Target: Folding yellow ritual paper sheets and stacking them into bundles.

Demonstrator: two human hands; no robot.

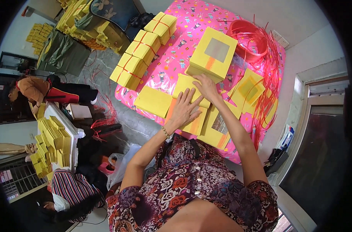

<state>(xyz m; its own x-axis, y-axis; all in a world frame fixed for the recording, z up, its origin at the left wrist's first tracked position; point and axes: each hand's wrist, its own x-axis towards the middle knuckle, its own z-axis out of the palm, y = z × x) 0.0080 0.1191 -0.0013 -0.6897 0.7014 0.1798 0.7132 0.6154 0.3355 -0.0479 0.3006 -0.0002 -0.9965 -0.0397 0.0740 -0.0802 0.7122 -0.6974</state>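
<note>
My left hand (185, 107) lies flat, fingers spread, on a spread of yellow paper sheets (194, 123) on a pink patterned tablecloth (172, 65). My right hand (206, 87) rests just beyond it, fingertips on a yellow sheet (185, 83) at the foot of a thick stack of yellow paper with a silver square and orange stripe (214, 54). Another yellow stack (152, 101) sits at the table's left edge, close to my left hand.
Three yellow bundles tied with red strips (143, 46) line the table's left side. A red coil of plastic strips (248, 38) trails down the right side, over loose yellow sheets (250, 89). Two other people (33, 89) sit at a second table with yellow sheets (54, 141) at left.
</note>
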